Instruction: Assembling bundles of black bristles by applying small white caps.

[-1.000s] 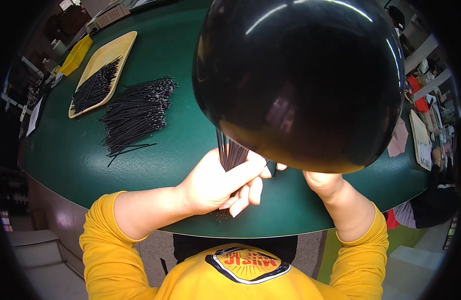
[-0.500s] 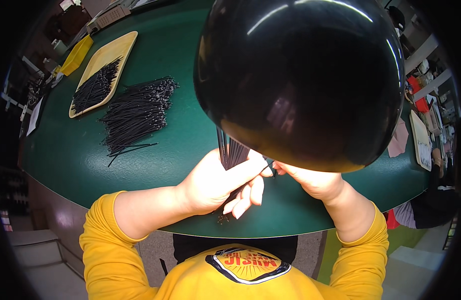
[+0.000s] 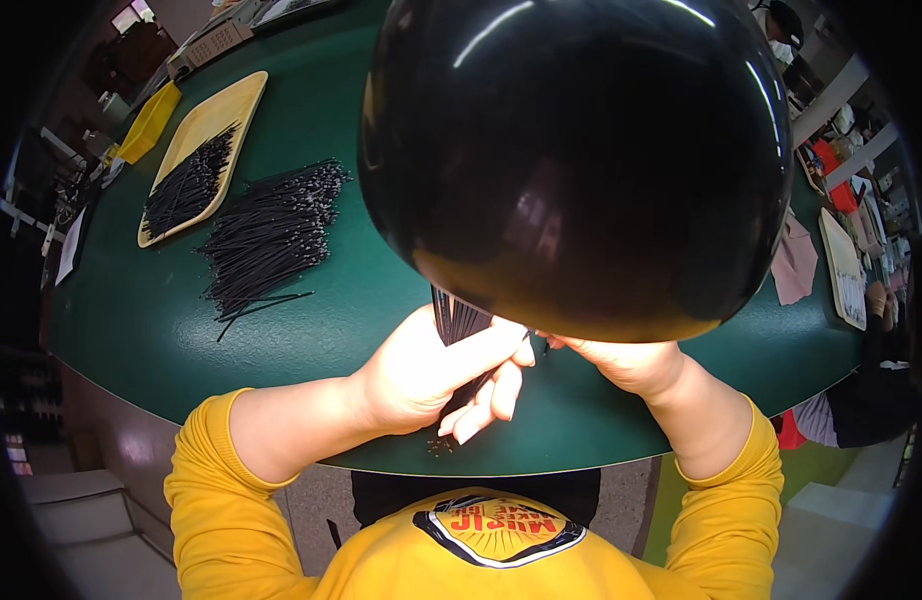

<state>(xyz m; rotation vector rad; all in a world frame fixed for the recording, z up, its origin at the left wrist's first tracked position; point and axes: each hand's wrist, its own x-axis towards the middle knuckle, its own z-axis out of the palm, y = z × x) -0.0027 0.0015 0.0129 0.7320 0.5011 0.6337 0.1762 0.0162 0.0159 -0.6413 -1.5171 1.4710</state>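
My left hand is wrapped around a bundle of thin black wires, which stands up between thumb and fingers. The bundle's upper part is hidden behind a large glossy black lamp shade. Close beside the left thumb, my right hand has its fingertips drawn together in a pinch, partly covered by the shade's rim. A tiny dark piece shows by those fingertips, too small to name. Bright light falls on both hands. To the left, a pile of black wires with pale tips lies on the green table.
A cream tray of black wires lies at the far left, with a yellow bin beside it. At the right are a pink cloth and another tray near a person's arm. Small crumbs dot the table's front edge.
The lamp shade appears further left in the view and covers more of my right fingertips. Both hands keep nearly the same place and grip.
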